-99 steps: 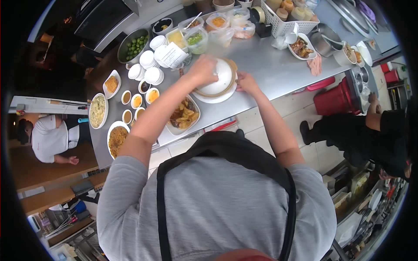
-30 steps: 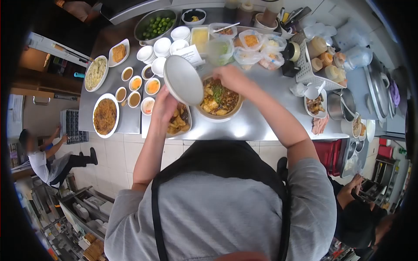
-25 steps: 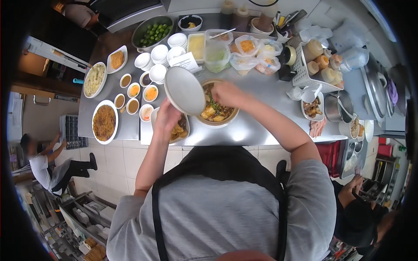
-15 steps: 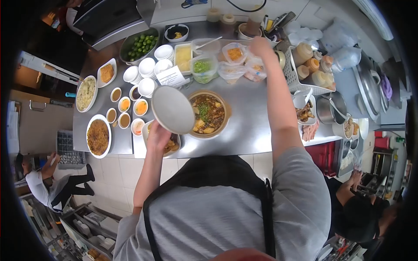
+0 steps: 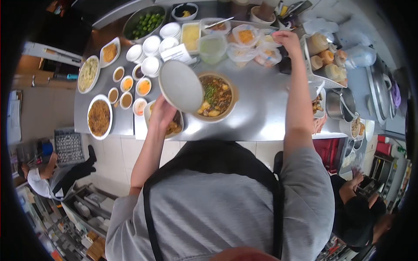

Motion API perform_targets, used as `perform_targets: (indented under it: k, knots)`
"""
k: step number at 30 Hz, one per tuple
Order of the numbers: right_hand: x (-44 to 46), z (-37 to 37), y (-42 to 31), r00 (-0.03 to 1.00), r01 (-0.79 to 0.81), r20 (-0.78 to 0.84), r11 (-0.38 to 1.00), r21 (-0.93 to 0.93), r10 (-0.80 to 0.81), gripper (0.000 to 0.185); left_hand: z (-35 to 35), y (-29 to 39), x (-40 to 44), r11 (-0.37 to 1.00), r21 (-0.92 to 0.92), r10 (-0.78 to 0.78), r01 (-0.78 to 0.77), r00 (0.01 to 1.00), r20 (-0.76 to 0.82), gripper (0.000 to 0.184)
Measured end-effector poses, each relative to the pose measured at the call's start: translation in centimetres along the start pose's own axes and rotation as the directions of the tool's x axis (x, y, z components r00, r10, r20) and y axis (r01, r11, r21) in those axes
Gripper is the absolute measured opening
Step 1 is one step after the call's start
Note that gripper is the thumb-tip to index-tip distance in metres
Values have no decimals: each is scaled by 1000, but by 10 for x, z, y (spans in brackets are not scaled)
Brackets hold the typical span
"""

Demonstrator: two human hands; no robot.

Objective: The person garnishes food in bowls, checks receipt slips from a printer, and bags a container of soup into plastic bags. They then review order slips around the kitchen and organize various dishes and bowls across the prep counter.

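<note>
Hands farther apart: left (image 5: 161, 114) grips tilted lid (image 5: 182, 86), right (image 5: 288, 41) near bagged food (image 5: 269, 56).

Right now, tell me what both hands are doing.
Left hand: closed on the lid.
Right hand: near the tubs, fingers bent; grip cannot be told.

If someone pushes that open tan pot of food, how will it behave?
The thick-rimmed pot looks rigid, so it should slide without flexing. Filled with saucy food, it is probably fairly heavy, and sauce might slop if jerked.
</note>
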State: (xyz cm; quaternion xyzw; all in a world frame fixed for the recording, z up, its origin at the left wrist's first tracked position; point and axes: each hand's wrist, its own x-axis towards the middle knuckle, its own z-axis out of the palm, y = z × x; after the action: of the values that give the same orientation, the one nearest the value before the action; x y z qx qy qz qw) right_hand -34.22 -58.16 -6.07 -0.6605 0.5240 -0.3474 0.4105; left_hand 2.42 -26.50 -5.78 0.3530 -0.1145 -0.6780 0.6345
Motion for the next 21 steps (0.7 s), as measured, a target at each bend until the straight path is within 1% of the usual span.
perform_targets:
  k: [1,3,4,6,8,9,10,11,12,13,14,15,16,17,18,19,20,21]
  knots:
    - [-30,9,-30,996,-26,94,981,191,9,16,-1,1,-3,1000,-1,-1,1,1000,-28,40]
    - [-81,38,-74,960,-3,277,982,187,-50,15,3,6,0,996,61,58,-58,998,4,44]
    - [-99,58,-83,941,9,335,990,142,-57,12,2,7,-1,997,58,55,-55,998,-10,44]
    - [-123,109,-74,883,267,399,964,10,-248,12,2,12,1,992,74,98,-100,995,35,43]
    - [-145,141,-99,834,316,523,931,-185,-179,12,8,16,0,989,97,108,-111,993,37,44]
    - [-146,152,-97,833,315,523,931,-184,-179,12,9,16,0,986,118,117,-121,992,42,44]
    - [-146,163,-91,838,377,488,906,-191,-246,13,9,17,2,985,118,118,-123,992,44,44]
    - [-145,171,-86,835,437,452,877,-200,-313,14,9,19,5,976,176,117,-126,991,63,44]
    - [-146,175,-92,834,442,451,875,-200,-318,14,9,21,8,963,235,117,-134,990,84,44]
    - [-147,176,-99,848,405,473,868,-287,-239,14,10,24,9,962,236,121,-139,989,87,44]
    - [-147,174,-104,861,368,483,851,-376,-159,15,12,26,11,928,350,105,-125,991,78,44]
    - [-150,172,-98,867,367,471,848,-383,-163,15,18,27,14,881,460,86,-111,993,75,43]
    - [-153,168,-89,765,519,567,813,-264,-304,16,25,27,17,867,491,74,-88,996,49,43]
    - [-154,160,-80,634,648,641,750,-134,-433,17,31,25,20,867,489,68,-96,995,76,43]
    - [-157,147,-84,663,617,678,744,-254,-318,39,37,24,23,808,581,49,-92,995,90,44]
    - [-156,130,-93,673,619,666,737,-270,-321,39,42,24,25,738,668,36,-94,994,100,45]
    - [-152,108,-104,748,441,626,869,-222,-219,43,41,19,29,742,663,48,-101,994,98,47]
    - [-146,88,-110,798,247,592,956,-157,-109,48,47,16,29,740,665,34,-102,993,114,48]
